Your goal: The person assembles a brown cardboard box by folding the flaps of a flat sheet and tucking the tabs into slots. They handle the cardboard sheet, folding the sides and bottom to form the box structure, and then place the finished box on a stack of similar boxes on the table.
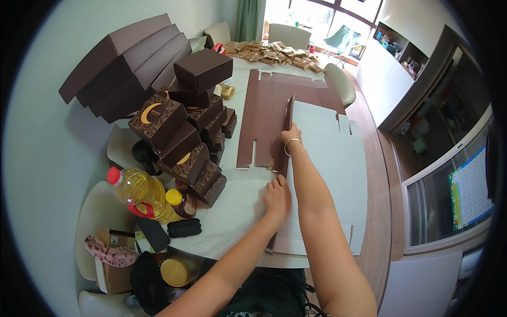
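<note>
A flat cardboard box blank lies on the table with its pale inner side up. Its long brown left flap is bent upright along a crease. My right hand, with a bangle at the wrist, is closed on this flap toward its far part. Nearer to me, my left hand has its fingers curled against the same flap; the thumb side is partly hidden. Beneath and beyond the blank, more flat brown box blanks lie brown side up, with cut slots and tabs along their edges.
On the left stand piled brown boxes, some patterned with a gold crescent. Large dark lids or trays stack behind them. An oil bottle, a yellow-capped jar and a black case sit near the left edge. Small gold packets cover the far end.
</note>
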